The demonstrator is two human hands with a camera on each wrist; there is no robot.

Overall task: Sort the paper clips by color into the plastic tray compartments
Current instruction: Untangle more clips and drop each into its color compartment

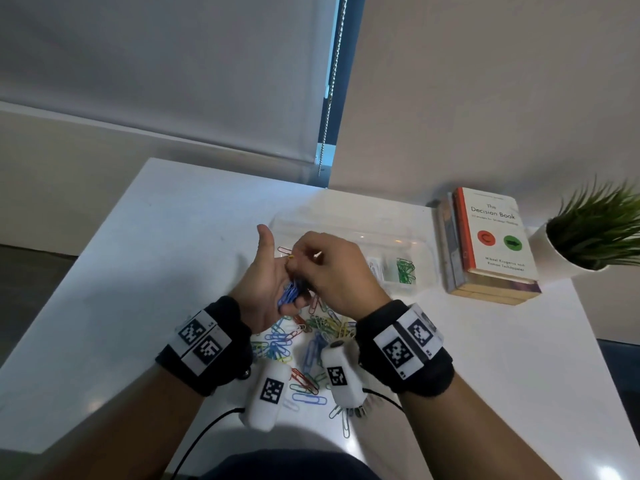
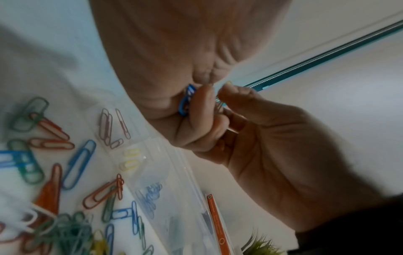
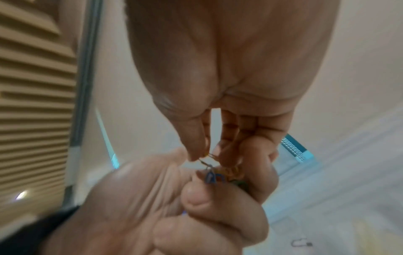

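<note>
Sorting looks barely begun: the left hand (image 1: 268,289) clutches blue clips (image 1: 288,295), the right hand (image 1: 337,268) pinches one free above them, a few lie in the tray (image 1: 424,252) beyond the fingertips, and most remain piled (image 1: 304,344) below both palms.

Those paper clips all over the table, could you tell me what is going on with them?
A person is sorting them by color into a clear plastic tray. The left hand holds a bunch of blue clips in its curled fingers, while the right hand pinches a yellowish clip just above them. Green clips already sit in one tray compartment. A mixed pile is still loose on the table near the wrists.
</note>
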